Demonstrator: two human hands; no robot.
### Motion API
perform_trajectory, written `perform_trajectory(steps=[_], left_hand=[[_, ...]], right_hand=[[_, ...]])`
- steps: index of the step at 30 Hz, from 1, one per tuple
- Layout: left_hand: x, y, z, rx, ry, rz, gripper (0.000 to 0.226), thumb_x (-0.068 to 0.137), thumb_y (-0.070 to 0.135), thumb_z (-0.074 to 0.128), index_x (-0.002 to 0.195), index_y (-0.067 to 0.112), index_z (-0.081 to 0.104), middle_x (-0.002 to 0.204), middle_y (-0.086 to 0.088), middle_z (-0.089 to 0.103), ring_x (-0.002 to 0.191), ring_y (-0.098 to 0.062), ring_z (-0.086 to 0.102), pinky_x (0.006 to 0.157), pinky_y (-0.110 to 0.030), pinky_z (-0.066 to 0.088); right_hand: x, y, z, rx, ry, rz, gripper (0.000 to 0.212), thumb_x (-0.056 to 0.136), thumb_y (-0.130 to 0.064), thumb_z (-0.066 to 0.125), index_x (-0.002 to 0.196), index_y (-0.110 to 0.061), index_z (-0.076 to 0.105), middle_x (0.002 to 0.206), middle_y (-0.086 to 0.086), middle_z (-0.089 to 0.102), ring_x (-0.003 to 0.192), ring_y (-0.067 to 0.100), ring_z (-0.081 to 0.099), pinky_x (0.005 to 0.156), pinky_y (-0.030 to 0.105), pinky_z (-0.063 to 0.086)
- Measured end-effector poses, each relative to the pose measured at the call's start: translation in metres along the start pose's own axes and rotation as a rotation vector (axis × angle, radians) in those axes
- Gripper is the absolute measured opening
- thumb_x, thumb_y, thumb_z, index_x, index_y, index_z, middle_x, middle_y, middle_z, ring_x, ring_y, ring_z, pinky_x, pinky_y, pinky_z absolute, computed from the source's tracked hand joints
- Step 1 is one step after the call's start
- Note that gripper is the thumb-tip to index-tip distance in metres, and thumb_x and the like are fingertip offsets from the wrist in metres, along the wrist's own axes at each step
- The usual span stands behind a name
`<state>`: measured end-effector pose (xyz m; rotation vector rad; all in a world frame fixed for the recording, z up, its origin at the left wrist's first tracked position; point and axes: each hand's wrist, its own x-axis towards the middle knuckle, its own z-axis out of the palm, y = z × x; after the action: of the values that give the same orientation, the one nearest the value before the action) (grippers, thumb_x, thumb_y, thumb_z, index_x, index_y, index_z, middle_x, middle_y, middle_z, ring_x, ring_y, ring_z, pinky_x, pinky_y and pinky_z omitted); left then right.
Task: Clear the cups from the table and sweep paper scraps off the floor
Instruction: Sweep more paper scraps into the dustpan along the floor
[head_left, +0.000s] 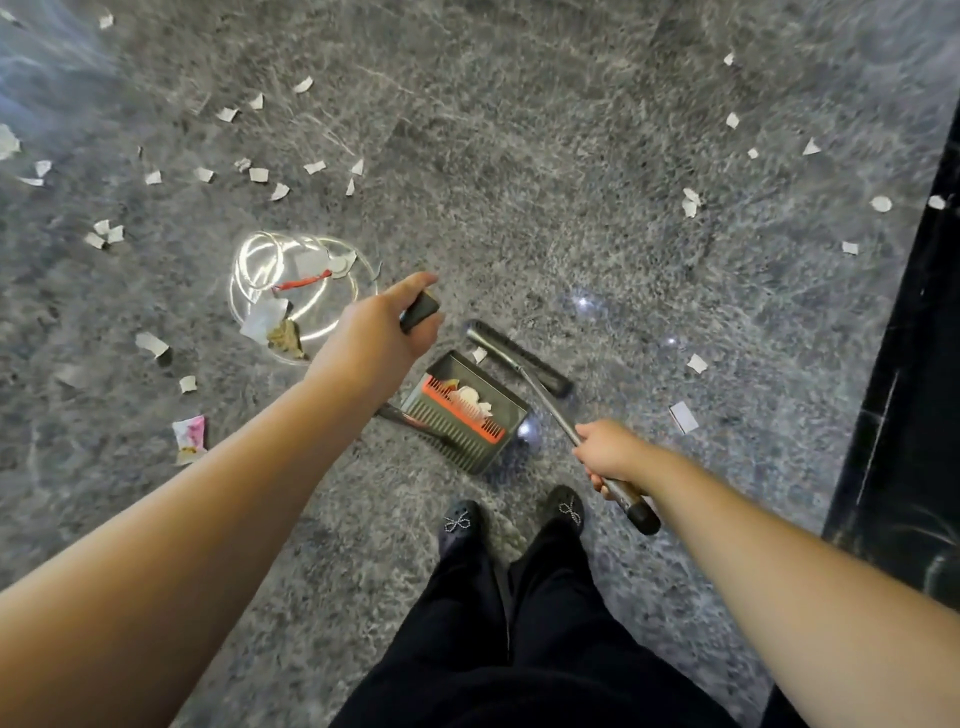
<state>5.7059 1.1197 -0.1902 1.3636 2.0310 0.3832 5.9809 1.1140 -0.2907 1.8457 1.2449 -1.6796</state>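
Observation:
My left hand (382, 330) grips the black top of the dustpan's upright handle. The grey dustpan (465, 413) stands on the floor just ahead of my feet, with an orange comb strip across it and a few white scraps inside. My right hand (608, 452) grips the broom's metal shaft near its dark end grip. The broom head (519, 358) lies on the floor right beyond the dustpan's far edge. White paper scraps (260, 174) are scattered over the grey marble floor, mostly at the left and far right. No cups are in view.
A pink wrapper (188, 435) and a brown crumpled bit (284, 336) lie at the left. A ring-shaped light reflection sits on the floor near them. A black glossy wall base (904, 395) runs along the right. My black shoes (514, 517) stand behind the dustpan.

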Motion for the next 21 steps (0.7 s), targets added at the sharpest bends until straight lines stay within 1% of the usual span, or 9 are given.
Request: perform_trajectory(steps=[3, 5, 7, 10, 12, 15, 18, 21], left_hand=[[0.0, 0.0, -0.002, -0.003, 0.0, 0.013, 0.045, 0.096, 0.041, 0.055, 0.14, 0.044, 0.044, 0.081, 0.009, 0.06, 0.056, -0.009, 0.058, 0.047, -0.019, 0.043], [-0.001, 0.002, -0.001, -0.011, -0.005, 0.023, 0.045, 0.096, 0.04, 0.055, 0.14, 0.043, 0.045, 0.074, 0.015, 0.056, 0.051, -0.005, 0.054, 0.044, -0.015, 0.039], [-0.003, 0.005, 0.001, -0.025, -0.018, 0.024, 0.045, 0.096, 0.041, 0.055, 0.14, 0.044, 0.045, 0.073, 0.017, 0.054, 0.044, -0.004, 0.051, 0.04, -0.012, 0.036], [-0.005, 0.006, 0.0, -0.053, -0.05, 0.049, 0.045, 0.096, 0.04, 0.056, 0.139, 0.044, 0.045, 0.072, 0.017, 0.054, 0.037, -0.003, 0.052, 0.036, -0.011, 0.036], [-0.009, 0.005, -0.002, -0.014, -0.069, 0.09, 0.046, 0.095, 0.04, 0.058, 0.138, 0.046, 0.046, 0.07, 0.02, 0.054, 0.039, -0.001, 0.053, 0.037, -0.008, 0.034], [-0.014, 0.006, -0.004, 0.039, -0.104, 0.159, 0.043, 0.093, 0.039, 0.063, 0.134, 0.045, 0.051, 0.067, 0.026, 0.051, 0.045, 0.004, 0.052, 0.045, -0.007, 0.035], [-0.016, 0.011, -0.002, 0.05, -0.146, 0.236, 0.04, 0.092, 0.036, 0.066, 0.13, 0.043, 0.056, 0.064, 0.029, 0.05, 0.049, 0.018, 0.052, 0.047, -0.003, 0.037], [-0.012, 0.021, 0.003, 0.058, -0.201, 0.31, 0.043, 0.091, 0.034, 0.066, 0.132, 0.043, 0.056, 0.06, 0.028, 0.05, 0.051, 0.019, 0.052, 0.049, 0.0, 0.037]], right_hand=[[-0.012, 0.02, 0.005, -0.037, -0.032, -0.009, 0.04, 0.097, -0.005, 0.041, 0.136, -0.01, 0.047, 0.062, 0.006, 0.046, 0.043, 0.014, 0.045, 0.04, 0.021, 0.039], [-0.022, 0.033, 0.008, -0.016, -0.065, 0.003, 0.05, 0.096, -0.008, 0.044, 0.144, -0.018, 0.04, 0.061, 0.005, 0.047, 0.041, 0.012, 0.045, 0.041, 0.023, 0.04], [-0.031, 0.044, 0.012, 0.056, -0.091, 0.013, 0.056, 0.096, -0.009, 0.047, 0.148, -0.023, 0.034, 0.061, 0.004, 0.048, 0.038, 0.01, 0.045, 0.04, 0.023, 0.04], [-0.047, 0.054, 0.014, 0.187, -0.086, 0.012, 0.057, 0.094, -0.011, 0.051, 0.147, -0.024, 0.035, 0.06, 0.003, 0.047, 0.039, 0.01, 0.043, 0.04, 0.021, 0.038], [-0.059, 0.061, 0.014, 0.288, -0.086, 0.009, 0.055, 0.095, -0.012, 0.052, 0.146, -0.024, 0.036, 0.057, 0.001, 0.046, 0.04, 0.01, 0.04, 0.04, 0.021, 0.035], [-0.078, 0.076, 0.019, 0.46, -0.052, 0.017, 0.055, 0.095, -0.01, 0.052, 0.146, -0.022, 0.037, 0.052, -0.001, 0.048, 0.04, 0.011, 0.038, 0.04, 0.02, 0.034], [-0.099, 0.093, 0.031, 0.574, 0.02, 0.003, 0.056, 0.095, -0.01, 0.051, 0.147, -0.024, 0.036, 0.055, 0.0, 0.05, 0.04, 0.009, 0.04, 0.039, 0.02, 0.035], [-0.111, 0.107, 0.042, 0.697, 0.108, -0.004, 0.055, 0.096, -0.009, 0.051, 0.147, -0.025, 0.037, 0.059, 0.004, 0.05, 0.039, 0.01, 0.041, 0.037, 0.02, 0.034]])
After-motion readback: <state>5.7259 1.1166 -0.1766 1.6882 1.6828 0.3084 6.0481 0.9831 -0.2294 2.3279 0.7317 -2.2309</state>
